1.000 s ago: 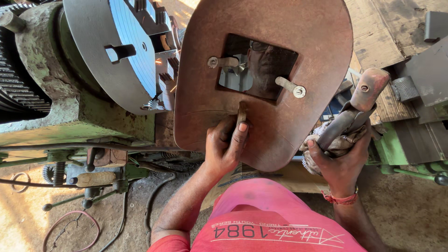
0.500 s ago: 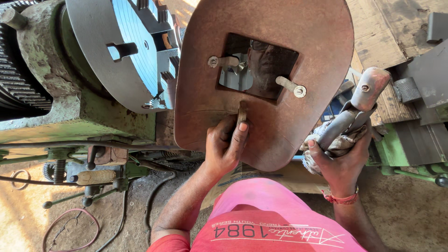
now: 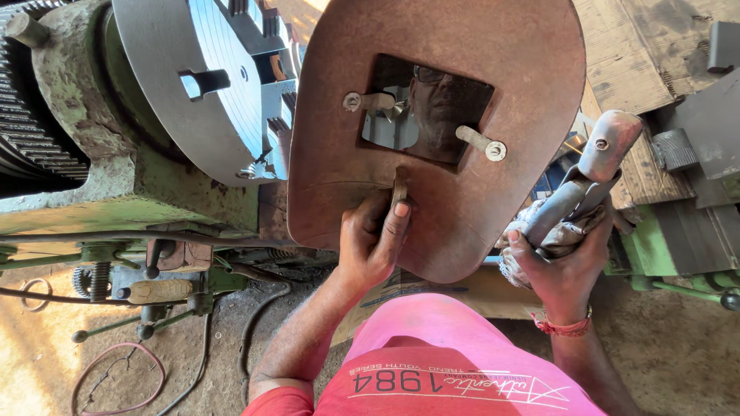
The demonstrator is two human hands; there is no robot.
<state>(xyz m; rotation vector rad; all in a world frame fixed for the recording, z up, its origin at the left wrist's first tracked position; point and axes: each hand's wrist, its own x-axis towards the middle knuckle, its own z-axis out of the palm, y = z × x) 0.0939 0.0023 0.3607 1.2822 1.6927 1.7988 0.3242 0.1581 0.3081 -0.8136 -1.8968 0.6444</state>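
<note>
Lathe chuck [image 3: 208, 85] at left, big rusty handheld welding shield [image 3: 439, 131] raised centre, covering work zone. My left hand [image 3: 374, 243] closed on shield's handle; I'd keep the dark window square over the joint. Right hand [image 3: 559, 262] wrapped round rag-bound electrode holder [image 3: 574, 196]; steady wrist advisable. Hidden behind shield: workpiece, electrode tip. Window shows only murky reflection.

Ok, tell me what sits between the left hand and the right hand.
In the head view, the lower edge of the rusty welding shield fills the stretch between the left hand, gripping its handle, and the right hand, holding the cloth-wrapped electrode holder.
</note>
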